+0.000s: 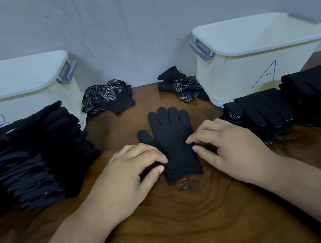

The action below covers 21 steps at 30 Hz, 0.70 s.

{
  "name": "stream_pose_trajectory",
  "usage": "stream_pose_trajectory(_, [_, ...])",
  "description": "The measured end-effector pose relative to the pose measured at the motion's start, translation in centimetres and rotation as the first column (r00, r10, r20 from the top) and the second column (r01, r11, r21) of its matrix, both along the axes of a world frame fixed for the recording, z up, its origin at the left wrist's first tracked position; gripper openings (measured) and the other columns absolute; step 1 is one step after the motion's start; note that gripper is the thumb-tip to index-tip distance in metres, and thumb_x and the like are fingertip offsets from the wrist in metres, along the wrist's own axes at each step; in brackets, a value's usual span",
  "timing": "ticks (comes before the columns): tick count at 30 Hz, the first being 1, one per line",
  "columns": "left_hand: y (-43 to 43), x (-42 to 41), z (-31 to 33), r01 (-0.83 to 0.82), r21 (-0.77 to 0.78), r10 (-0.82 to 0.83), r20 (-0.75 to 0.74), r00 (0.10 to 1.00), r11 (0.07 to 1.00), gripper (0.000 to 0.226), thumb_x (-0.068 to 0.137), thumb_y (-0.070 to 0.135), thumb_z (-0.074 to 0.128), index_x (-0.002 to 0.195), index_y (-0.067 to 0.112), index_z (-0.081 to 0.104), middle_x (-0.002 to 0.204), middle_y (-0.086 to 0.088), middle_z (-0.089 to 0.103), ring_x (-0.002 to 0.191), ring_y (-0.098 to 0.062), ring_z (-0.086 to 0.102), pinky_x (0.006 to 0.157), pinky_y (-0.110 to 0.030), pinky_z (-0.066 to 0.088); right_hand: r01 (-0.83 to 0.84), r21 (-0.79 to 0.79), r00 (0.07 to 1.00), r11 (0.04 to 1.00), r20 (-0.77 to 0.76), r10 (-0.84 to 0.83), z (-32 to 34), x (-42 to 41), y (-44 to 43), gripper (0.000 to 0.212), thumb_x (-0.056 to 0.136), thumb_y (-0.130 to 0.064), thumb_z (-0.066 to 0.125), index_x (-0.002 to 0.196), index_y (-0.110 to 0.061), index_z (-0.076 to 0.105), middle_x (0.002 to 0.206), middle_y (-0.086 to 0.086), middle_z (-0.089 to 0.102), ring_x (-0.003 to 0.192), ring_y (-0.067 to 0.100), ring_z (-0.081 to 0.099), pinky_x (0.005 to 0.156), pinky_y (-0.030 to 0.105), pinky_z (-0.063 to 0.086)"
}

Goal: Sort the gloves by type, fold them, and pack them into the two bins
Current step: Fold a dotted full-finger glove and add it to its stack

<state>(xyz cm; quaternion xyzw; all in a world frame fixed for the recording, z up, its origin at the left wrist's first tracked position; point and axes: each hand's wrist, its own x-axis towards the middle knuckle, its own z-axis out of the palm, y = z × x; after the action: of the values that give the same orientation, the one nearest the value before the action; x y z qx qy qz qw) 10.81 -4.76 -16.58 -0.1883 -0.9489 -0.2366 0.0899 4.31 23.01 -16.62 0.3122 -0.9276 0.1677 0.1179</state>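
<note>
Two bins: bin B [27,99], bin A [241,71]; one glove [169,128], left hand [125,172], right hand [232,148] pinching edges

Pale grey-blue wall [129,17] ahead of me, matte, flecked with small dark specks. Dark brown wooden table [191,225] in front of me meets wall at far edge; polished top, swirling ring grain, dark knot [184,187] near centre. Light soft and even, faint sheen on wood.

Centre lane of table [176,219] open up to flat glove [170,136]; left glove stack [32,161] and right glove stack [290,106] hem the sides, open-topped bin B [37,100], bin A [252,70] and glove clumps [108,97] crowd the back.
</note>
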Motion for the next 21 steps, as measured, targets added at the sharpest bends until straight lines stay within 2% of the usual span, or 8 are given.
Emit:
stream_pose_trajectory(2, [0.05,0.00,0.01,0.007,-0.015,-0.007,0.002,1.000,1.000,0.025,0.104,0.049,0.055,0.126,0.050,0.066,0.125,0.034,0.056,0.126,0.001,0.049,0.107,-0.038,0.047,-0.008,0.060,0.999,0.998,-0.053,0.011,0.11,-0.07,-0.12,0.019,0.104,-0.043,0.057,0.115,-0.042,0.072,0.108,-0.021,0.062,0.097,0.003,0.056,0.057,0.013,0.035])
stream_pose_trajectory(5, [0.13,-0.10,0.03,0.005,-0.028,-0.005,-0.001,1.000,1.000,0.026,0.104,0.050,0.054,0.125,0.051,0.068,0.124,0.035,0.055,0.126,0.001,0.048,0.105,-0.038,0.048,-0.032,0.103,0.995,0.994,-0.091,0.042,0.02,-0.27,-0.24,0.017,0.106,-0.040,0.056,0.113,-0.039,0.071,0.108,-0.018,0.061,0.094,0.008,0.057,0.051,0.019,0.043])
stream_pose_trajectory(8, [0.15,-0.16,0.01,0.001,-0.026,-0.001,0.003,1.000,1.000,0.026,0.102,0.052,0.053,0.123,0.051,0.069,0.123,0.034,0.055,0.125,0.001,0.049,0.105,-0.038,0.048,-0.033,0.093,0.996,0.995,-0.076,0.040,0.24,-0.41,0.05,0.016,0.108,-0.038,0.051,0.115,-0.038,0.065,0.111,-0.017,0.056,0.094,0.008,0.054,0.052,0.016,0.037])
stream_pose_trajectory(10, [0.18,-0.17,0.02,-0.002,-0.018,0.002,0.011,1.000,1.000,0.026,0.102,0.052,0.053,0.122,0.051,0.070,0.123,0.034,0.055,0.125,0.000,0.049,0.104,-0.038,0.048,-0.029,0.099,0.997,0.995,-0.063,0.035,0.39,-0.36,0.29,0.016,0.109,-0.036,0.048,0.115,-0.037,0.063,0.112,-0.017,0.054,0.096,0.008,0.053,0.054,0.018,0.040])
stream_pose_trajectory(16, [0.10,-0.09,-0.22,0.004,-0.020,-0.004,-0.003,1.000,1.000,0.022,0.106,0.051,0.053,0.120,0.049,0.070,0.125,0.034,0.056,0.126,0.000,0.049,0.103,-0.040,0.049,-0.038,0.092,0.998,0.995,-0.055,0.043,0.19,0.05,0.31,0.014,0.109,-0.033,0.051,0.112,-0.031,0.065,0.118,-0.016,0.053,0.101,0.009,0.051,0.074,0.026,0.052])
stream_pose_trajectory(21, [0.19,-0.04,-0.13,0.002,-0.026,-0.003,-0.019,1.000,1.000,0.018,0.107,0.049,0.051,0.117,0.048,0.067,0.126,0.033,0.056,0.127,-0.002,0.050,0.103,-0.042,0.050,-0.026,-0.065,1.000,0.998,-0.015,0.025,-0.08,-0.09,-0.24,0.030,0.108,-0.042,0.049,0.103,-0.025,0.073,0.119,-0.016,0.063,0.110,0.009,0.055,0.092,0.033,0.052])
